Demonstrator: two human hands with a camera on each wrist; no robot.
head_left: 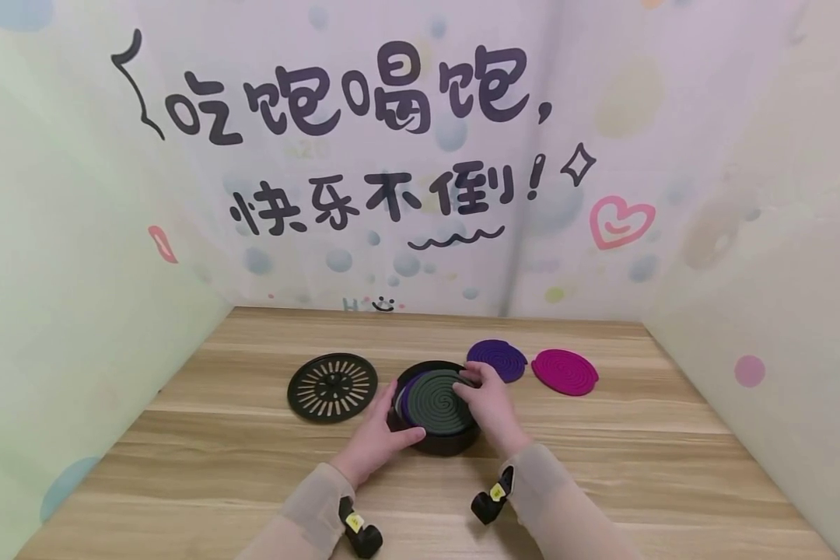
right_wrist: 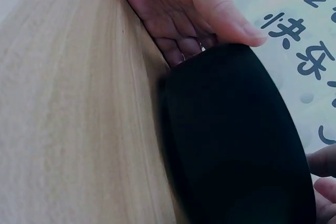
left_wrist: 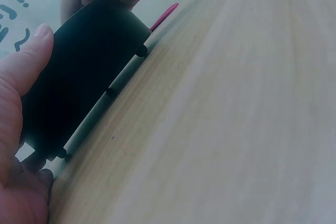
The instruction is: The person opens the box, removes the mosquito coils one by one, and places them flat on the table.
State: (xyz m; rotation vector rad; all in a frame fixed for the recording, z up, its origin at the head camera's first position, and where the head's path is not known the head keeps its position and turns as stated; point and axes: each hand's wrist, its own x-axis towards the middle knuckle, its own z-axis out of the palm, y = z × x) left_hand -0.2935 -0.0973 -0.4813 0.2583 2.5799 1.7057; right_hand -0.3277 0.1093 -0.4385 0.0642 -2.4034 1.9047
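Observation:
A round black mosquito coil box (head_left: 442, 445) with low walls stands on the table. Inside it a dark green spiral mosquito coil (head_left: 442, 403) lies tilted over a purple coil (head_left: 406, 397). My left hand (head_left: 378, 439) holds the box at its left side, thumb along the front rim and fingers round the wall. On the right, my right hand (head_left: 491, 404) pinches the green coil's edge just above the rim. The left wrist view shows the box's dark outer wall (left_wrist: 89, 72) and its small feet on the table. Whatever lies beneath the upper coils is mostly hidden.
Left of the box lies a black slotted lid (head_left: 332, 387) with a knob in its middle. A purple coil (head_left: 497, 360) and a magenta coil (head_left: 565, 372) lie flat behind and to the right. Printed cloth walls (head_left: 392, 264) enclose the wooden table (head_left: 203, 467).

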